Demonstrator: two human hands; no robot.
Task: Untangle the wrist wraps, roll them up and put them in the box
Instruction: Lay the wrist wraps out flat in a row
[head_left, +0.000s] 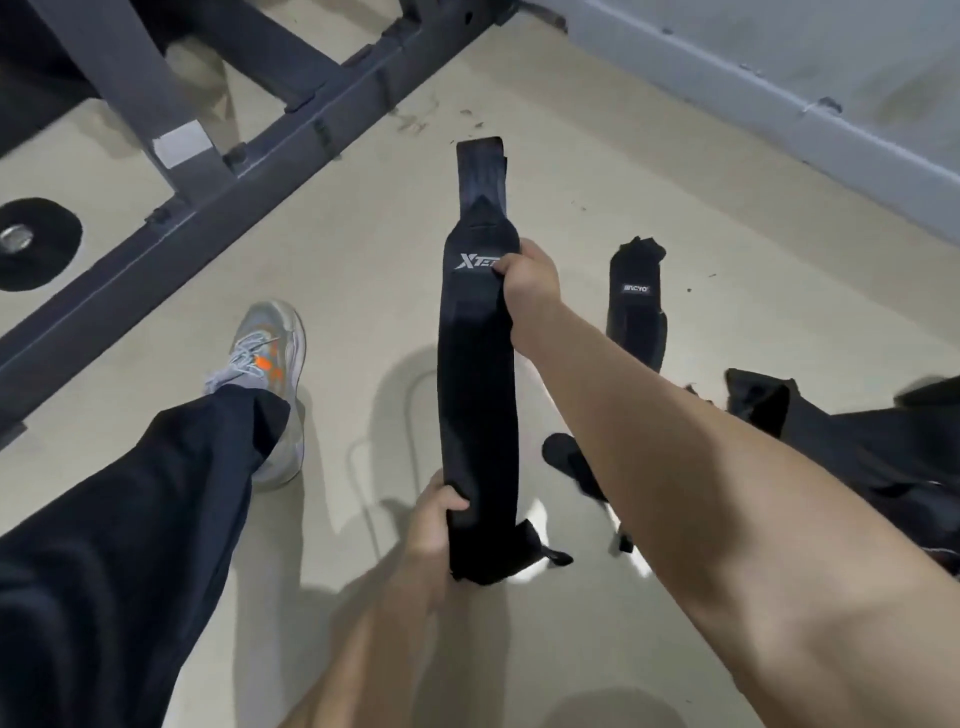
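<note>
A long black wrist wrap (475, 374) with a white logo is stretched out straight above the floor, its far end reaching toward the wall. My right hand (530, 280) grips its right edge beside the logo. My left hand (434, 525) grips the near end, where a small loop hangs out. A second black wrap (636, 301) with a small white label lies on the floor to the right. More black straps (576, 465) lie partly hidden under my right forearm. No box is in view.
A dark metal rack frame (270, 150) runs diagonally across the upper left. A black weight plate (36, 244) lies at the far left. My left leg and grey-orange shoe (260, 364) stretch out on the beige floor. Dark fabric (852, 441) lies at right; a grey wall stands beyond.
</note>
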